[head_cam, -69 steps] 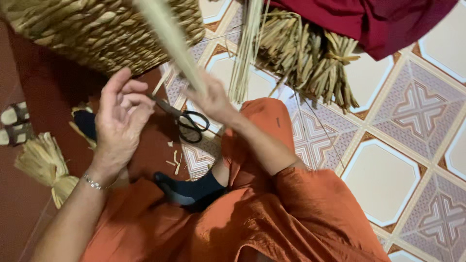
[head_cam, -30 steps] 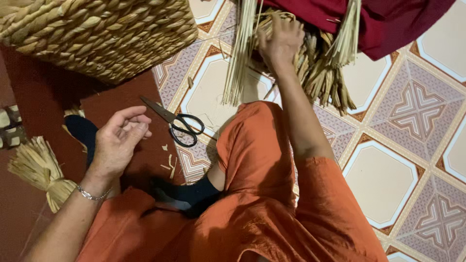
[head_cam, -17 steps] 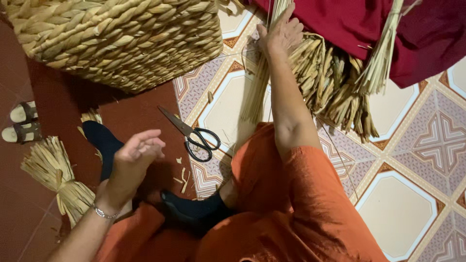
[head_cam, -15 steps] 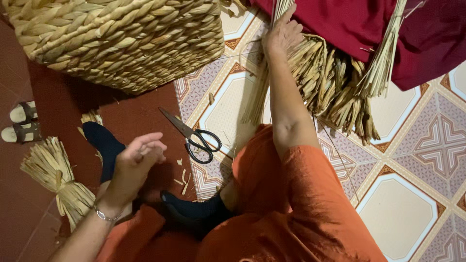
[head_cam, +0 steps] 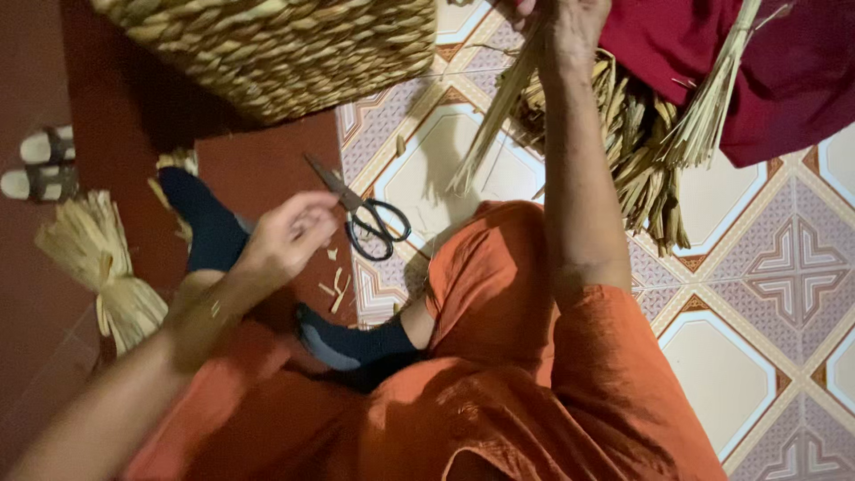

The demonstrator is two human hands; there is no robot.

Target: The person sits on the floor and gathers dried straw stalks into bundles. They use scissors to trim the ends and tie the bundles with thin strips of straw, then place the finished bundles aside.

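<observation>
My right hand (head_cam: 570,22) reaches far forward to the top edge of the view and grips a few dried straw stalks (head_cam: 494,116) that hang down from it beside the big straw bundle (head_cam: 637,151). My left hand (head_cam: 289,236) hovers over my crossed legs with fingers loosely curled and apart, holding nothing. Black-handled scissors (head_cam: 365,218) lie on the tiled floor just right of that hand. A large woven basket (head_cam: 276,49) stands at the top left.
A red cloth (head_cam: 793,71) lies over the far end of the straw bundle. A tied straw sheaf (head_cam: 98,267) rests at the left, sandals (head_cam: 40,165) beyond it. Small straw scraps (head_cam: 337,285) lie near my dark-socked feet (head_cam: 343,343).
My right hand moved from in front of me out to the straw bundle and took hold of stalks there. My left hand sank toward my lap. The view shifted.
</observation>
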